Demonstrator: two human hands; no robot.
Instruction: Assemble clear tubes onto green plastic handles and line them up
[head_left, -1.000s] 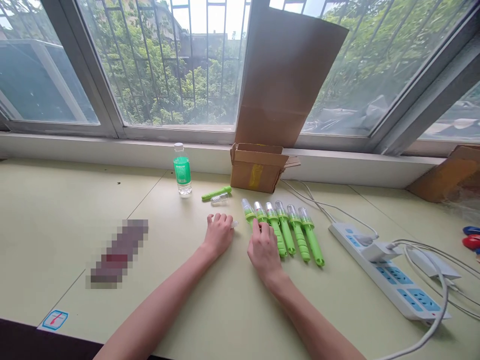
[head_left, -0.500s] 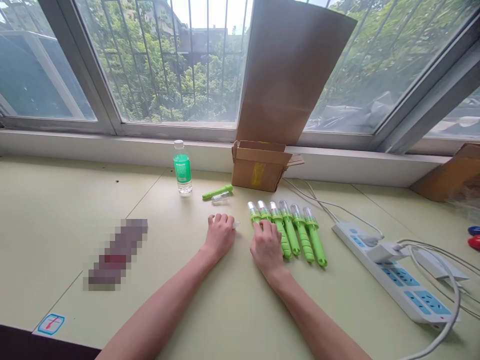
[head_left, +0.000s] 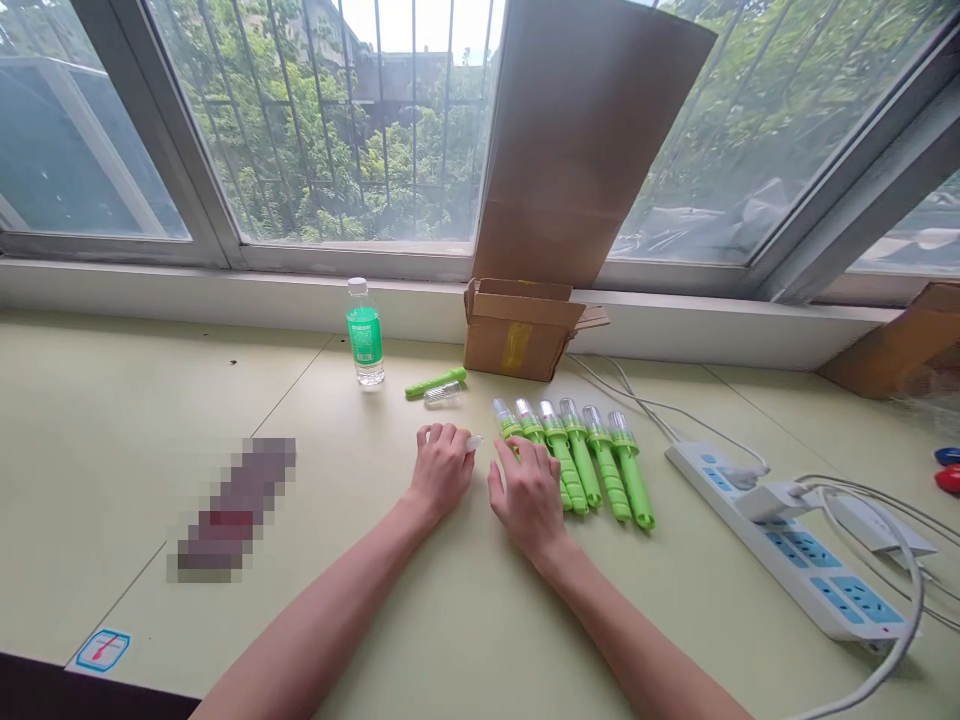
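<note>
My left hand point(head_left: 442, 468) rests on the pale green table point(head_left: 465, 620), its fingers curled round a small clear piece that pokes out at its right side. My right hand point(head_left: 526, 494) lies flat with fingers spread over the lower ends of the leftmost green sticks. Several green sticks with clear caps point(head_left: 592, 462) lie side by side in a row to its right. Farther back a single green stick point(head_left: 435, 382) lies beside a loose clear cap point(head_left: 442, 395).
A water bottle with a green label point(head_left: 365, 335) stands near the window sill. An open cardboard box point(head_left: 517, 328) sits behind the row, with a tall cardboard sheet point(head_left: 585, 140) leaning on the window. A white power strip point(head_left: 787, 545) with cables lies at the right.
My right hand has slid slightly left and toward me, its fingers spreading over the sticks. My left hand has barely moved.
</note>
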